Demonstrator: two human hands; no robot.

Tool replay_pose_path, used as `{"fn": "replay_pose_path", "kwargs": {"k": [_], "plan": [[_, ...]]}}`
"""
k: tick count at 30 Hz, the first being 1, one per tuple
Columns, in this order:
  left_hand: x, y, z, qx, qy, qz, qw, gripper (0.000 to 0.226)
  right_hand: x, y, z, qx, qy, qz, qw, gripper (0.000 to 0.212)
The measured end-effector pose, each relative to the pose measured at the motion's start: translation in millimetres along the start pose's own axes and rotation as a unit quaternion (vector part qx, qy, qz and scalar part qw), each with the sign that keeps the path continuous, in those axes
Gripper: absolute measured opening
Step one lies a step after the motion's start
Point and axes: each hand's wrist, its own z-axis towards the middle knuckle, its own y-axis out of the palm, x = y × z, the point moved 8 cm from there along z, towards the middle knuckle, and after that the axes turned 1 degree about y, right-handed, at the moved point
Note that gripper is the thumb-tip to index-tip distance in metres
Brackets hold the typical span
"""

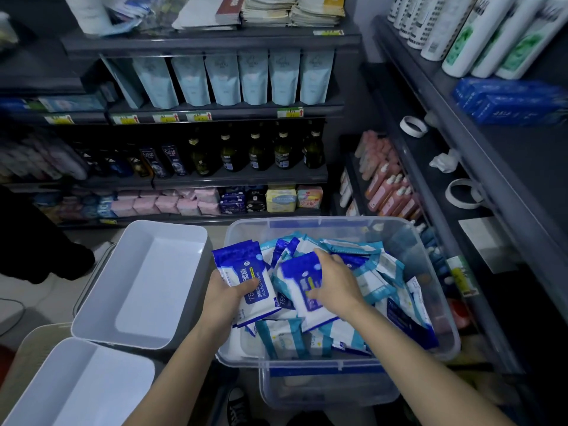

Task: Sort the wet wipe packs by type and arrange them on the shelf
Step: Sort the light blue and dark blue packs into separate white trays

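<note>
A clear plastic bin point(430, 302) holds several wet wipe packs, some dark blue and white, others teal and white point(282, 336). My left hand point(224, 295) grips a small stack of dark blue alcohol wipe packs point(246, 272) at the bin's left side. My right hand point(333, 279) grips another dark blue pack point(299, 282) over the middle of the pile; its fingers curl round the pack's right edge. That pack looks blurred.
Two white trays point(172, 235) point(61, 364) stand left of the bin, both holding nothing. Dark shelves with pouches, bottles and pads rise ahead. A shelf on the right point(491, 179) carries tape rolls, a crumpled tissue and blue packs. My shoe point(238, 407) shows below.
</note>
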Motion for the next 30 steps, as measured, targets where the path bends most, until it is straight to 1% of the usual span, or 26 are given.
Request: {"fn": "replay_pose_path", "kwargs": {"k": [1, 2, 3, 5, 6, 7, 8, 10, 12, 13, 14, 15, 16, 17, 18, 20, 23, 25, 27, 30], "plan": [[0, -1, -1, 0.004, -0.001, 0.004, 1.0, 0.049, -3, 1, -3, 0.011, -0.015, 0.024, 1.0, 0.086], [0, -1, -2, 0.006, -0.001, 0.009, 1.0, 0.049, -6, 4, -5, 0.014, -0.024, 0.054, 0.998, 0.079], [1, -1, -3, 0.007, 0.002, 0.014, 1.0, 0.05, -8, 7, -7, 0.013, -0.029, 0.088, 0.996, 0.066], [4, -3, -6, 0.006, 0.012, 0.016, 1.0, 0.05, -12, 7, -10, 0.019, -0.029, 0.15, 0.988, 0.028], [6, -4, -7, 0.004, 0.02, 0.014, 1.0, 0.048, -15, 2, -12, 0.031, -0.027, 0.182, 0.982, 0.016], [10, -5, -7, 0.002, 0.03, 0.01, 0.999, 0.046, -17, -4, -14, 0.048, -0.02, 0.225, 0.973, 0.01], [13, -7, -8, 0.002, 0.042, 0.006, 0.999, 0.045, -20, -14, -16, 0.067, -0.013, 0.279, 0.958, 0.01], [20, -9, -8, -0.002, 0.056, -0.003, 0.998, 0.044, -27, -35, -24, 0.095, -0.001, 0.395, 0.914, 0.021], [28, -6, -11, -0.021, 0.064, -0.024, 0.997, 0.037, -39, -44, -29, 0.072, -0.003, 0.5, 0.863, 0.022], [33, -1, -15, -0.041, 0.063, -0.044, 0.996, 0.031, -46, -41, -31, 0.047, -0.003, 0.525, 0.85, 0.02], [36, 5, -19, -0.062, 0.057, -0.069, 0.994, 0.026, -53, -35, -32, 0.031, 0.0, 0.526, 0.85, 0.018], [40, 10, -23, -0.083, 0.051, -0.091, 0.991, 0.021, -59, -29, -32, 0.03, 0.002, 0.509, 0.86, 0.015], [43, 15, -26, -0.1, 0.049, -0.104, 0.988, 0.021, -63, -22, -31, 0.038, 0.006, 0.485, 0.874, 0.011], [46, 18, -28, -0.114, 0.052, -0.108, 0.986, 0.024, -66, -14, -28, 0.044, 0.012, 0.463, 0.885, 0.007], [49, 20, -30, -0.124, 0.056, -0.105, 0.985, 0.03, -70, -7, -27, 0.046, 0.022, 0.452, 0.891, 0.011], [54, 21, -31, -0.137, 0.073, -0.091, 0.984, 0.038, -82, 6, -25, 0.03, 0.033, 0.458, 0.888, 0.023], [63, 14, -32, -0.141, 0.101, -0.072, 0.982, 0.041, -105, 19, -22, 0.0, 0.002, 0.437, 0.899, 0.037], [67, 3, -29, -0.138, 0.105, -0.062, 0.983, 0.04, -118, 27, -23, -0.019, -0.009, 0.454, 0.891, 0.031], [69, -15, -25, -0.113, 0.099, -0.053, 0.987, 0.037, -128, 33, -24, -0.034, -0.011, 0.475, 0.879, 0.022], [73, -53, -16, -0.034, 0.099, -0.029, 0.994, 0.032, -150, 43, -21, -0.066, -0.02, 0.499, 0.864, 0.027]]}}
